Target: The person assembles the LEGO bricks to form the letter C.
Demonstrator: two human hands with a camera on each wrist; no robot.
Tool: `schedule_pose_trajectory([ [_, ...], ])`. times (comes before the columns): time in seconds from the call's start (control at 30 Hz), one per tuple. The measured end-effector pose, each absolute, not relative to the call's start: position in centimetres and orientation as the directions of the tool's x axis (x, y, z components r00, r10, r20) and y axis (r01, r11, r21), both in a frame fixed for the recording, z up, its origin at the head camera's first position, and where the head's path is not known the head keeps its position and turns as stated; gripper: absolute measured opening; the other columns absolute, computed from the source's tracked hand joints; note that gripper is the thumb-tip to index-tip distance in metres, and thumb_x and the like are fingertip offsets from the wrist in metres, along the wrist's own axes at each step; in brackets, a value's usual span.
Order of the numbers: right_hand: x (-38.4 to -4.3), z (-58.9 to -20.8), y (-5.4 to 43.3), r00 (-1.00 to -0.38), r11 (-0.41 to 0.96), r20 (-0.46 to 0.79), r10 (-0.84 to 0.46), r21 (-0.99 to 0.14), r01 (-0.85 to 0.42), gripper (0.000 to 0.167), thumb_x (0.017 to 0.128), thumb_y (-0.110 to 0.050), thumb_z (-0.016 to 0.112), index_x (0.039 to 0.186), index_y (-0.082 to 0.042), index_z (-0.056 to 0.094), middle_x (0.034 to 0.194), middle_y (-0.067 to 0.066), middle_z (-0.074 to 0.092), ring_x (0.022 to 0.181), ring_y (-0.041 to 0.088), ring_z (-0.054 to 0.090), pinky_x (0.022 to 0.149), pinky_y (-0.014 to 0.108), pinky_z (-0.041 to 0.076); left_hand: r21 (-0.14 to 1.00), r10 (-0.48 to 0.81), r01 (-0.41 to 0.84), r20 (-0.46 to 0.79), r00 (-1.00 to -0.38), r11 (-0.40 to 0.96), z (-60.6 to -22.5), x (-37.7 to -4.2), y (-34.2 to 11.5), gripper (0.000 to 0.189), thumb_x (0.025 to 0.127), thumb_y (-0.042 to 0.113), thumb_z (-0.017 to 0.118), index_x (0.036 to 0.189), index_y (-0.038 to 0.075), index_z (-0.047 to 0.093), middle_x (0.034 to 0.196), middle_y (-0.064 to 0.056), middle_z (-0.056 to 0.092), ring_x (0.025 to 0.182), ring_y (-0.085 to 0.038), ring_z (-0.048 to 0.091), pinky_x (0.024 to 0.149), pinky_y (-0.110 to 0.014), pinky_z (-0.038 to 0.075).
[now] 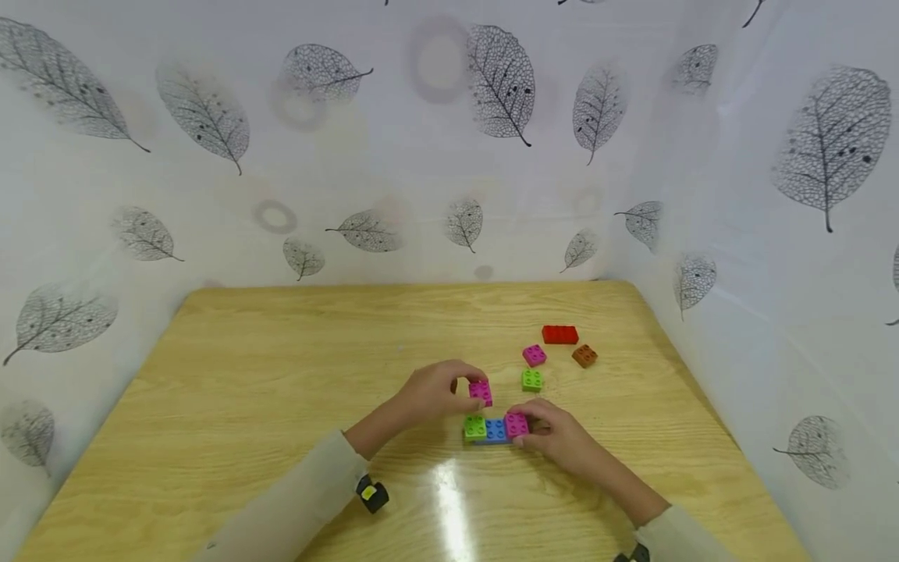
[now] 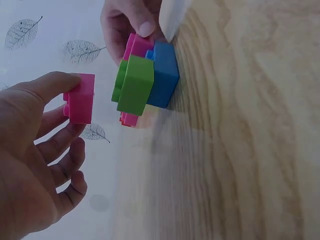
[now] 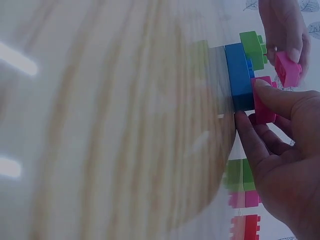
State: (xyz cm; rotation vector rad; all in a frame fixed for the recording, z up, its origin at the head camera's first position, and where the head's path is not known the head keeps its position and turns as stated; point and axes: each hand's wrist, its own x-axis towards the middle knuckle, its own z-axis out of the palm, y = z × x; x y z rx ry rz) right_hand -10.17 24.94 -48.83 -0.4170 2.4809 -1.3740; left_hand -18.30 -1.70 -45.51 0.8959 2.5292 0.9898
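Observation:
My left hand (image 1: 438, 392) pinches a pink toy building block (image 2: 81, 99) between thumb and fingers, raised above the table. Just below it in the head view, a long blue block (image 1: 495, 431) lies on the tabletop. A green block (image 1: 475, 427) is mounted on the blue one's left end, and another pink block (image 1: 516, 425) sits on its right end. My right hand (image 1: 562, 439) grips that right-end pink block, thumb on its near side. In the right wrist view, a fingertip touches the end of the blue block (image 3: 240, 77).
Behind the hands lie a loose green block (image 1: 531, 380), a loose pink block (image 1: 534, 355), an orange-brown block (image 1: 584, 356) and a long red block (image 1: 559, 335). The wooden table (image 1: 281, 343) meets a leaf-patterned curtain (image 1: 393, 179) at the back and sides.

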Motion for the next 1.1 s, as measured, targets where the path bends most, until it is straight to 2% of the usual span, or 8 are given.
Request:
schedule_pose_trajectory([
  [0.47, -10.1, -49.0, 25.0, -0.921, 0.498, -0.103, -0.376, -0.86, -0.107, 0.039, 0.093, -0.028, 0.074, 0.129, -0.018, 0.064, 0.127, 0.004, 0.061, 0.117, 0.025, 0.058, 0.092, 0.029, 0.053, 0.695, 0.682, 0.496, 0.01, -0.731, 0.521, -46.0, -16.0, -3.4, 0.016, 0.09, 0.046, 0.073, 0.105, 0.042, 0.068, 0.1, 0.023, 0.063, 0.071, -0.007, 0.052, 0.058, -0.025, 0.043],
  [0.77, -10.1, -49.1, 25.1, -0.921, 0.502, -0.089, -0.379, -0.856, -0.124, 0.039, 0.093, -0.028, 0.073, 0.13, -0.018, 0.064, 0.127, 0.004, 0.061, 0.119, 0.027, 0.058, 0.092, 0.029, 0.054, 0.684, 0.678, 0.495, 0.0, -0.735, 0.536, -46.7, -15.5, -3.5, 0.026, 0.089, 0.044, 0.074, 0.114, 0.039, 0.069, 0.099, 0.023, 0.062, 0.071, -0.005, 0.053, 0.059, -0.024, 0.044],
  [1.1, -10.1, -49.0, 25.0, -0.922, 0.516, -0.077, -0.38, -0.844, -0.142, 0.039, 0.093, -0.027, 0.073, 0.13, -0.018, 0.064, 0.127, 0.004, 0.062, 0.117, 0.027, 0.058, 0.092, 0.03, 0.054, 0.649, 0.688, 0.551, 0.059, -0.723, 0.524, -47.2, -15.5, -3.0, 0.028, 0.089, 0.05, 0.073, 0.114, 0.037, 0.069, 0.096, 0.024, 0.061, 0.067, -0.003, 0.05, 0.056, -0.022, 0.042],
])
